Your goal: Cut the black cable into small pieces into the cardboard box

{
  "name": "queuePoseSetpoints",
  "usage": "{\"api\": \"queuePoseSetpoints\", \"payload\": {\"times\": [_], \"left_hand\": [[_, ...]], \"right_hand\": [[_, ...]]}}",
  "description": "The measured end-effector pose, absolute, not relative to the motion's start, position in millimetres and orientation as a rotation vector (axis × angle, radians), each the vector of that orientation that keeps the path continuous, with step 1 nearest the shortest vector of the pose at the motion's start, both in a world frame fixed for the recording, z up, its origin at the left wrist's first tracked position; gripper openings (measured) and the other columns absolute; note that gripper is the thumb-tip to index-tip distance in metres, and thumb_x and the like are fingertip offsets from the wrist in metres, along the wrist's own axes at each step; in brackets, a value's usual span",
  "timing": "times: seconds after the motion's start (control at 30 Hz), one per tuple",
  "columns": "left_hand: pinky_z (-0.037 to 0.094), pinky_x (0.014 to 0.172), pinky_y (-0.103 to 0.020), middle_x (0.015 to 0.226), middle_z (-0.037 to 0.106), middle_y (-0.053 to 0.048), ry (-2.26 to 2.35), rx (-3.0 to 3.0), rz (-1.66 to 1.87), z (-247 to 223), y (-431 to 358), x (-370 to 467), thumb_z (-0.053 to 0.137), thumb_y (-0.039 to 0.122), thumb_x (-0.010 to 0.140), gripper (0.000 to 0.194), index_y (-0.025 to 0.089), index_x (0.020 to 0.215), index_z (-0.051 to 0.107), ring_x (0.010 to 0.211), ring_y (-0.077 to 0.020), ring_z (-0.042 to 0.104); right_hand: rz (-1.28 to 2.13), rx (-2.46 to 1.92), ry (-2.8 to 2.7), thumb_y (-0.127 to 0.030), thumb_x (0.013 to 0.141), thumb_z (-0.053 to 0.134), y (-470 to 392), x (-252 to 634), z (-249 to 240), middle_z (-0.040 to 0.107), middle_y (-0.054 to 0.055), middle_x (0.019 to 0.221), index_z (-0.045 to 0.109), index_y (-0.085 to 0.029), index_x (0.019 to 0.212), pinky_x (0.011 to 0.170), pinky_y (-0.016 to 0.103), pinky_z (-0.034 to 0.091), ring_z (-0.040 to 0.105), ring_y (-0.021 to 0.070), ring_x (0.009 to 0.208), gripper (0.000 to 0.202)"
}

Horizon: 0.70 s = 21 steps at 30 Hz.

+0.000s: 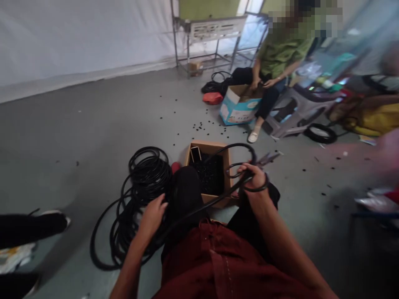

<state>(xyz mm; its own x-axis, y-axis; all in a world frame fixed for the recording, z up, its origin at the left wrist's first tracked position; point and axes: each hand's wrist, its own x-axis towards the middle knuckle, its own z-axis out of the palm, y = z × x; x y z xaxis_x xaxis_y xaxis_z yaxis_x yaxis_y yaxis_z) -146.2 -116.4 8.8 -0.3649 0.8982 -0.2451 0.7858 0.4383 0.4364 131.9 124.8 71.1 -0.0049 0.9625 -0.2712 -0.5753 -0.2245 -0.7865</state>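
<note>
In the head view, the right hand (254, 177) closes its fingers around smooth, round black tubing (215, 202), perhaps rubber; the left hand's (155, 212) fingers are parted, beside coiled tubing. Small black pieces fill the square-cornered cardboard box (188, 154).

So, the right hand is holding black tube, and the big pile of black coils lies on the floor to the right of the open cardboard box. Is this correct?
Not quite: the big pile of black coils lies to the left of the open cardboard box, as the head view shows. The rest is right.
</note>
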Motion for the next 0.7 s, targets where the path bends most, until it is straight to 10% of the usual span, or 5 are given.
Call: {"api": "queuePoseSetpoints", "payload": {"times": [0.13, 0.27, 0.7], "left_hand": [[0.044, 0.104, -0.034, 0.14, 0.053, -0.012, 1.579, 1.515, 0.693, 43, -37, -32, 0.049, 0.039, 0.089, 0.068, 0.017, 0.149, 0.026, 0.124, -0.0194, 0.056], [0.047, 0.099, -0.038, 0.131, 0.061, -0.011, 1.577, 1.545, 0.512, 48, -10, 11, 0.049, 0.029, 0.089, 0.05, 0.02, 0.138, 0.044, 0.118, -0.0238, 0.06], [0.043, 0.1, -0.038, 0.125, 0.064, -0.01, 2.087, 1.438, -0.32, 24, -105, -127, 0.036, 0.013, 0.089, 0.039, 0.015, 0.119, 0.061, 0.116, -0.0236, 0.059]], "right_hand": [[1.649, -0.887, -0.426, -0.012, 0.06, 0.065, 102, 105, 56, 0.055, -0.006, 0.064, 0.046, -0.022, 0.076, 0.049, 0.02, 0.05, 0.053, 0.0077, 0.053, 0.028], [1.687, -0.834, -0.369, -0.013, 0.058, 0.067, 96, 109, 57, 0.056, -0.006, 0.064, 0.047, -0.023, 0.08, 0.048, 0.019, 0.048, 0.053, 0.0078, 0.053, 0.032], [1.82, -0.756, -0.235, -0.009, 0.057, 0.065, 139, 164, 53, 0.056, -0.005, 0.064, 0.052, -0.021, 0.085, 0.047, 0.02, 0.047, 0.052, 0.0085, 0.053, 0.033]]}}
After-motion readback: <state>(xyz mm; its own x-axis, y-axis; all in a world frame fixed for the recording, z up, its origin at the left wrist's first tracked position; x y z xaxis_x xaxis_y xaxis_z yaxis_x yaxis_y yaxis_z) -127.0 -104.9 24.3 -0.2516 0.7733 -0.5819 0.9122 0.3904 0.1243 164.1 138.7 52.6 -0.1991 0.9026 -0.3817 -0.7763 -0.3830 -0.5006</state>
